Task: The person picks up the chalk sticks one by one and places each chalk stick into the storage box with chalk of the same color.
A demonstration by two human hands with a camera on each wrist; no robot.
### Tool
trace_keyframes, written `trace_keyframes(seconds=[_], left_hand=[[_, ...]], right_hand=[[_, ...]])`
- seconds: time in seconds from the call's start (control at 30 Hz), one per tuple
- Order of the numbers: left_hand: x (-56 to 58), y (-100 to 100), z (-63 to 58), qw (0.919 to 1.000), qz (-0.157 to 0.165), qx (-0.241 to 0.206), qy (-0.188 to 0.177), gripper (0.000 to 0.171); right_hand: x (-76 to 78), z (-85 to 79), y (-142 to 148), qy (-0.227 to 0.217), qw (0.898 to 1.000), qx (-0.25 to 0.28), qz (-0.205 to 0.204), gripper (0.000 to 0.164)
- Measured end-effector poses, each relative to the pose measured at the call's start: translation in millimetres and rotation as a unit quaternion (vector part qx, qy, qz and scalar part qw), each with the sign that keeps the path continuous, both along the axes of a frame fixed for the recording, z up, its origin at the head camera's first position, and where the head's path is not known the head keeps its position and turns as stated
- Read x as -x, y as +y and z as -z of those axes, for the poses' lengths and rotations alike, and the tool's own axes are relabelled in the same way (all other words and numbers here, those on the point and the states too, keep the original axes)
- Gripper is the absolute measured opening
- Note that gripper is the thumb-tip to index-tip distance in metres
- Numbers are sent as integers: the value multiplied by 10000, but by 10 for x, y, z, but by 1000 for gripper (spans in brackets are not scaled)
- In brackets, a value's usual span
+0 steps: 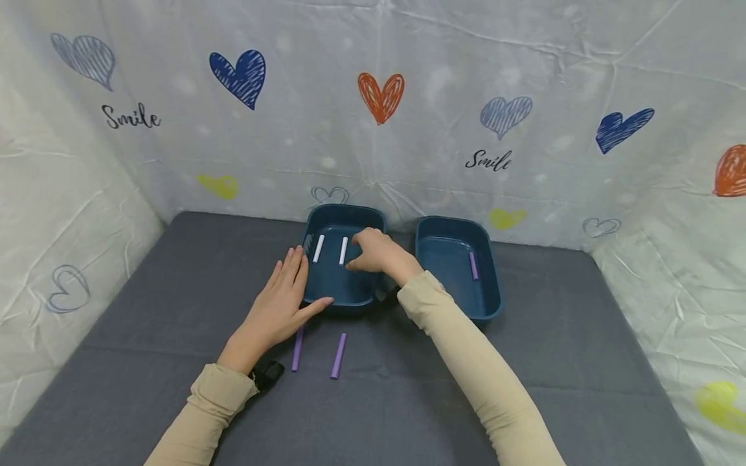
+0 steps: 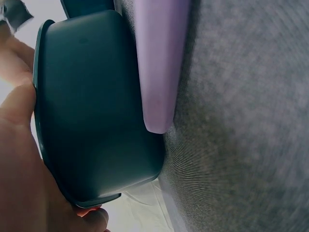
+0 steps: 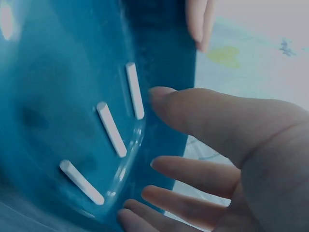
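Note:
My left hand (image 1: 276, 301) lies along the left side of a dark blue tray (image 1: 344, 301), straight fingers at the side rim and thumb at the front rim. My right hand (image 1: 379, 251) reaches over that tray's right side with nothing in its grasp. Its thumb and fingers stand apart in the right wrist view, close to three white chalk sticks (image 3: 112, 129) on the tray floor. Two white chalk sticks (image 1: 343, 251) show in the head view; the third is hidden there by my right hand. Below my left palm lies a purple chalk stick (image 1: 298, 349), partly covered.
Another purple chalk stick (image 1: 339, 356) lies on the grey cloth in front of the tray. A second dark blue tray (image 1: 457, 223) stands to the right, with one purple chalk stick (image 1: 473, 266) inside. Behind both hangs a white curtain (image 1: 326, 142) printed with hearts.

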State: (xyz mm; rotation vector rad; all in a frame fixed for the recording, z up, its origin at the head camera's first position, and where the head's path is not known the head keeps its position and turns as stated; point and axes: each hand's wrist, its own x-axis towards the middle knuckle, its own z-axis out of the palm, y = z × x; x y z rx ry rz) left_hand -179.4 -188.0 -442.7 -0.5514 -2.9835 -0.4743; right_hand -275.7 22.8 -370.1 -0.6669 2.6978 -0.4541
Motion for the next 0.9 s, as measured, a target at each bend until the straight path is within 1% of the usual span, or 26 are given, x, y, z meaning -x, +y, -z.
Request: trace_keyframes(seconds=[0.2, 0.4, 0.63, 0.77, 0.9], left_hand=[[2, 10, 3, 9999, 32, 25, 116, 112], [-4, 11, 2, 9997, -5, 74, 245, 113], [-2, 17, 15, 9995, -51, 73, 310, 113], [5, 24, 20, 9996, -65, 92, 265, 113], [17, 23, 29, 9994, -50, 113, 311, 112]], right_hand=[[-234, 79, 157, 303, 9975, 623, 103, 57], [-486, 191, 291, 557, 9895, 1314, 220, 58], [-756, 352, 397, 779, 9774, 1964, 48, 58], [-865, 421, 443, 894, 9700, 2261, -82, 58], [-956, 489, 483, 1020, 9618, 2532, -202, 57]])
